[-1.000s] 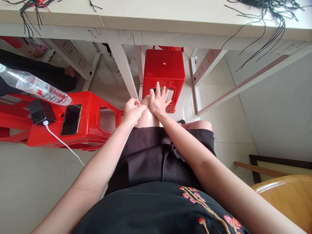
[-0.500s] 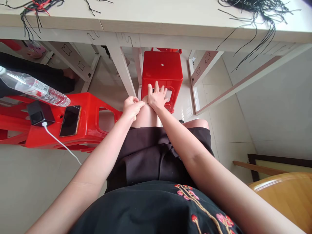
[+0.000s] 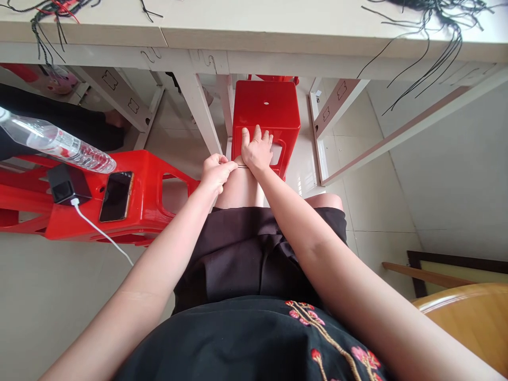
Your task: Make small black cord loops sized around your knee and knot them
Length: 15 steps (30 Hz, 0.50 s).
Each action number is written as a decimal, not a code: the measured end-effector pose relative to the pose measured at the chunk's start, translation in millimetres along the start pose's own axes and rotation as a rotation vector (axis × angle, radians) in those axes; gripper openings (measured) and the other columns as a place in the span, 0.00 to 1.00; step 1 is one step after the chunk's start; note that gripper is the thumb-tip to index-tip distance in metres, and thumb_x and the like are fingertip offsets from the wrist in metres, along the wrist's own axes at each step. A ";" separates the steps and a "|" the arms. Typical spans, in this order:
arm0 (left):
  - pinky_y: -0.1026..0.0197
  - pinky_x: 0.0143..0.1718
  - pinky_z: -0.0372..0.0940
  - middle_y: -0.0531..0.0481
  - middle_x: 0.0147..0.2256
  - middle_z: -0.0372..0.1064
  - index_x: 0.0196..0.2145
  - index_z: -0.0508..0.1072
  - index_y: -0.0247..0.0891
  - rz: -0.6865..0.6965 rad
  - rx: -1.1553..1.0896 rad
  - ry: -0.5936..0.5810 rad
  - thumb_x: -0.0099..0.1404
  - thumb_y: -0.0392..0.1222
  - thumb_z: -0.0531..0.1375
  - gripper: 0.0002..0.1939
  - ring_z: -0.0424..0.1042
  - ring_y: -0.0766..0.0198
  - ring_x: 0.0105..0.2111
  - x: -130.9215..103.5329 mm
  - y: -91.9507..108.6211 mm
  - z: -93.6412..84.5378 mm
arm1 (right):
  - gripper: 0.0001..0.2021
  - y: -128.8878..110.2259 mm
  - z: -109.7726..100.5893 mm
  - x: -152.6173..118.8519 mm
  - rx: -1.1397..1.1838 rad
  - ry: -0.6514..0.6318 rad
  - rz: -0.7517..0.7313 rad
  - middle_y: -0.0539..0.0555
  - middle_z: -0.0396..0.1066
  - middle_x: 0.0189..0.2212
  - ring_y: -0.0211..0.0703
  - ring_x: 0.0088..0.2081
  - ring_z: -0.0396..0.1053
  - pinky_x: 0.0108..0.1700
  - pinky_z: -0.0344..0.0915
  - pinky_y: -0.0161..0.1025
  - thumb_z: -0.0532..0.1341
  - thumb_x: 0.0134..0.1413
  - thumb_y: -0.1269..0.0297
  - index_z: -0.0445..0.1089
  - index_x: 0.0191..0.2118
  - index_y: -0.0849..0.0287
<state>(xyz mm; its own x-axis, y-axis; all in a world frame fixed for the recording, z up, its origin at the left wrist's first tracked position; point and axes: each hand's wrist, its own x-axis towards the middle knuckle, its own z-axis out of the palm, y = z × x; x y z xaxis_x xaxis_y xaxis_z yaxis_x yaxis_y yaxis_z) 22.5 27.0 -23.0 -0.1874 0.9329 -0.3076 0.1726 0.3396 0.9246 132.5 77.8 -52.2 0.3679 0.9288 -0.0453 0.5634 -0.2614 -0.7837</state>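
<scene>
A thin dark cord stretches across my bare leg near the knee. The fingers of my left hand are pinched together on one end of it. My right hand lies over the cord's other part, palm down, with the fingers stretched forward and apart; what is under that palm is hidden. Just beyond both hands, under the table, stands a red plastic stool.
Black cords hang over the edge of the white table, with more cords at its left. On a red stool lie a phone, a black charger box and a water bottle. A wooden chair is at right.
My right hand has tilted slightly and its fingers sit a little closer together. The left hand keeps its pinch on the cord. The whole view has shifted slightly.
</scene>
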 end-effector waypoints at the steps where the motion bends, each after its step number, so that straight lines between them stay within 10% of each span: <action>1: 0.68 0.16 0.40 0.60 0.18 0.49 0.21 0.56 0.40 0.001 -0.001 -0.005 0.39 0.30 0.59 0.14 0.50 0.73 0.17 0.2 0.1 -0.3 | 0.34 -0.7 -0.1 0.3 -0.007 -0.005 0.005 0.66 0.43 0.65 0.66 0.67 0.32 0.58 0.41 0.73 0.42 0.61 0.42 0.47 0.65 0.62; 15: 0.69 0.14 0.40 0.60 0.17 0.52 0.21 0.58 0.40 -0.042 -0.027 -0.071 0.42 0.29 0.60 0.13 0.52 0.74 0.15 -3.5 2.6 -4.1 | 0.31 -2.3 -3.2 -5.7 -0.059 -0.011 -0.043 0.66 0.61 0.54 0.64 0.61 0.52 0.56 0.54 0.65 0.44 0.62 0.45 0.54 0.61 0.64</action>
<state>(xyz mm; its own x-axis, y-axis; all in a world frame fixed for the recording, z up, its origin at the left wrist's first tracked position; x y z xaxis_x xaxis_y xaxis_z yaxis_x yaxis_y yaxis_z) 19.6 24.1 -18.6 -0.1246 0.9243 -0.3608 0.1397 0.3763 0.9159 131.4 72.3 -48.2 0.3343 0.9423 -0.0193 0.6212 -0.2356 -0.7474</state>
